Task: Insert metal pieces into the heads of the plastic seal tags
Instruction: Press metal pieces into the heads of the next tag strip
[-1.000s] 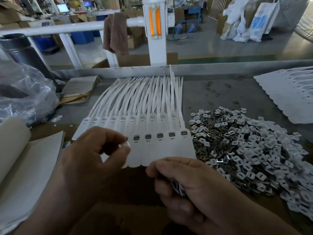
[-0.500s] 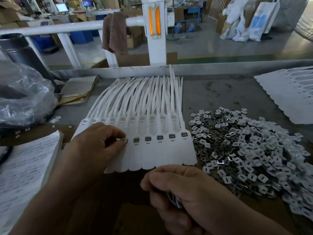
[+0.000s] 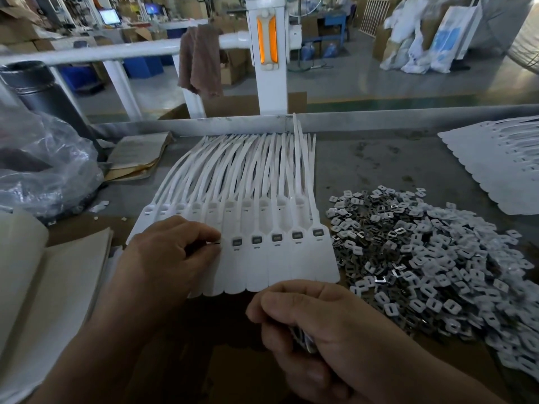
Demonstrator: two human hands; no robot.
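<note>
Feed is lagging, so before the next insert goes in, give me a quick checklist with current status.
1. Left hand at the next open head of the seal tags: ok, fingertips pinch a small piece at the row's left edge.
2. Piece seated flush: cannot tell, fingers cover it.
3. Five heads to the right filled: ok, dark inserts show.
4. Right hand holds spare pieces: ok, metal edges show under the fingers.
5. Supply pile of metal pieces at the right: ok.
6. Tag row lying flat: ok.
</note>
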